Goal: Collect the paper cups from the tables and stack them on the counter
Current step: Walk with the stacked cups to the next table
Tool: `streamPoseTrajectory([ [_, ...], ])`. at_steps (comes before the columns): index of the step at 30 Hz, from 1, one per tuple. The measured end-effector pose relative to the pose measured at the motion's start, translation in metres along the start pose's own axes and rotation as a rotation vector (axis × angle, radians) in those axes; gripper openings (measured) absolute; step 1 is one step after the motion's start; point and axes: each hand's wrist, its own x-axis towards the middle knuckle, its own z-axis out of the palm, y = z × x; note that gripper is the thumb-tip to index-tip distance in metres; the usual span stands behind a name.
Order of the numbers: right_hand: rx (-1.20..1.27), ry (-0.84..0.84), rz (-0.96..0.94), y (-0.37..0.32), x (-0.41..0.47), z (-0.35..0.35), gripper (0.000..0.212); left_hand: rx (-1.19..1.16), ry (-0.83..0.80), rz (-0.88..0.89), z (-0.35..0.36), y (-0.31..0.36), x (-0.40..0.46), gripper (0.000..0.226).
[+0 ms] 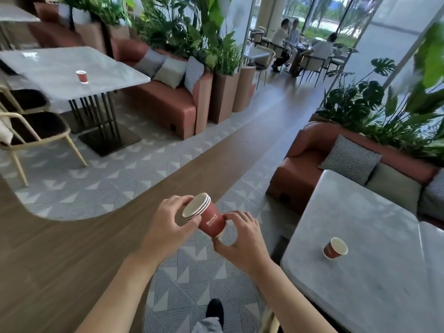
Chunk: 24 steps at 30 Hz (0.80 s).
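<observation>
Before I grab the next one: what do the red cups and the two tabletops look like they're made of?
Stack of cups, held in the left hand and right hand: likely paper, matte red outside, off-white inside, with thin rolled rims. The cup on the near table and the cup on the far table match. Near tabletop: grey, mottled, stone or concrete look. Far tabletop: pale, veined, glossy, marble-like.

The single head-worn camera looked forward and steeply down from standing height, wide-angled. The hands sat close beneath it, while the floor (182, 164) stretched ahead toward distant windows (336, 22).
</observation>
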Motion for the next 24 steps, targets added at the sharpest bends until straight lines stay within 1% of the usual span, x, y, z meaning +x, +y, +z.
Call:
streamPoseTrajectory([
  [4, 0.064, 0.043, -0.020, 0.018, 0.027, 0.000, 0.055, 0.042, -0.013, 0.007, 0.008, 0.009, 0.031, 0.049],
  [8, 0.184, 0.100, -0.055, 0.046, 0.064, -0.006, 0.046, 0.106, 0.000, 0.018, 0.024, 0.022, 0.074, 0.060],
  [12, 0.286, 0.130, -0.059, 0.084, 0.107, -0.027, 0.043, 0.174, -0.026, 0.035, 0.052, 0.044, 0.131, 0.059],
  [16, 0.374, 0.196, -0.012, 0.131, 0.139, -0.046, 0.040, 0.249, -0.047, 0.070, 0.093, 0.067, 0.190, 0.047],
  [20, 0.427, 0.238, 0.050, 0.180, 0.159, -0.059, 0.040, 0.254, -0.096, 0.091, 0.142, 0.085, 0.232, 0.053],
  [24, 0.445, 0.307, 0.114, 0.226, 0.167, -0.071, 0.039, 0.252, -0.156, 0.128, 0.189, 0.099, 0.269, 0.052],
])
